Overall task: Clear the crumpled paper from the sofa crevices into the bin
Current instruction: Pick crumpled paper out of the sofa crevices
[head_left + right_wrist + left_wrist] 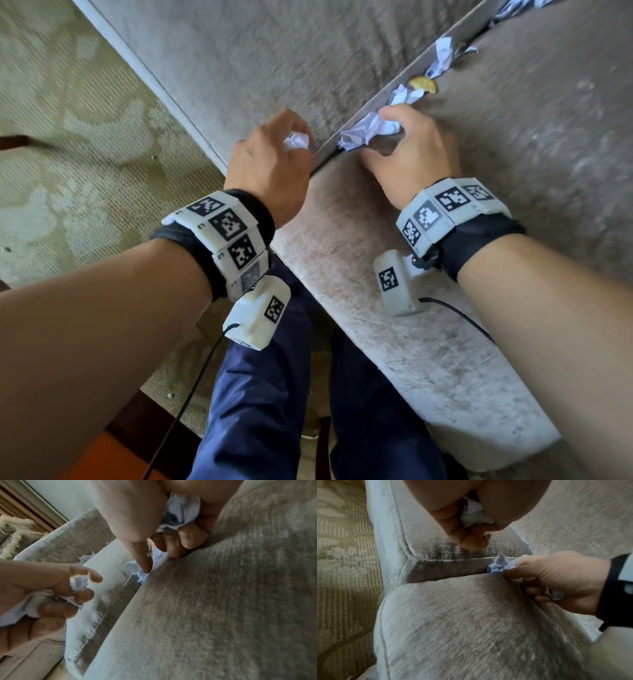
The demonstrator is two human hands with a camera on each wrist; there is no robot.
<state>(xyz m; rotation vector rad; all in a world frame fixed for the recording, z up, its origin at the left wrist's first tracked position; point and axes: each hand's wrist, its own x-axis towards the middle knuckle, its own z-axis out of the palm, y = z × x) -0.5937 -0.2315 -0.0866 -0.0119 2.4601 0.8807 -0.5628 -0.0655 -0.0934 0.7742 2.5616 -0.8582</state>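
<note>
My left hand (274, 154) curls round a white crumpled paper ball (296, 141), just left of the sofa crevice (329, 154); the same ball shows in the left wrist view (475, 516). My right hand (407, 144) grips a crumpled paper wad (366, 132) lodged in the crevice between two grey cushions. In the right wrist view its curled fingers (187, 538) hold paper (181, 512) while the index tip presses on the wad (142, 573). More paper pieces (404, 94), (442, 58) sit farther along the crevice. No bin is in view.
A yellowish chip-like scrap (423, 84) lies by the crevice. The grey sofa seat cushion (513, 171) fills the right side. Patterned beige carpet (85, 137) is at left. My legs in dark blue trousers (267, 394) stand against the sofa's front.
</note>
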